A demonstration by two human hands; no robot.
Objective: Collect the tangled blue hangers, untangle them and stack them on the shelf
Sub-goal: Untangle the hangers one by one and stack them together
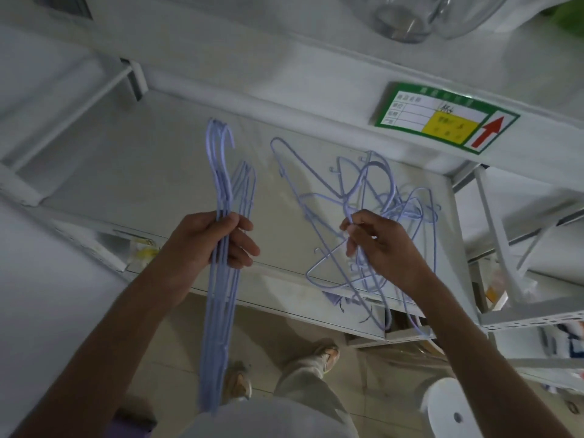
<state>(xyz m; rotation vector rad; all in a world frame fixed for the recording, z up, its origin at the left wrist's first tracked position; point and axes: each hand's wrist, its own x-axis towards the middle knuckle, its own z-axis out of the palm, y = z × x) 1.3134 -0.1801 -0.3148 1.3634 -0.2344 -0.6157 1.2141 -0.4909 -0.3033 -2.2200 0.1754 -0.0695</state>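
White metal shelf (158, 172) fills most of our view, with a pale, slightly grubby surface and another shelf level above it carrying a green label (442, 116) with a yellow patch and a red arrow. Up top sit a couple of clear glass containers (401, 20), cut off by the frame edge.

Next biggest is the tangled pile of blue hangers (373, 197) lying on the right part of the shelf, hooks and wire loops crossing every which way, some dangling past the front edge. Our neat bundle of hangers (221, 191) is to the left of it, held upright-ish over the shelf, hooks bunched together at the far end and the long bodies hanging down toward our legs.

Our left hand (218, 241) is wrapped tight around the middle of that bundle. Our right hand (379, 248) is down in the tangle, fingers (349, 221) pinched onto one wire of the pile.
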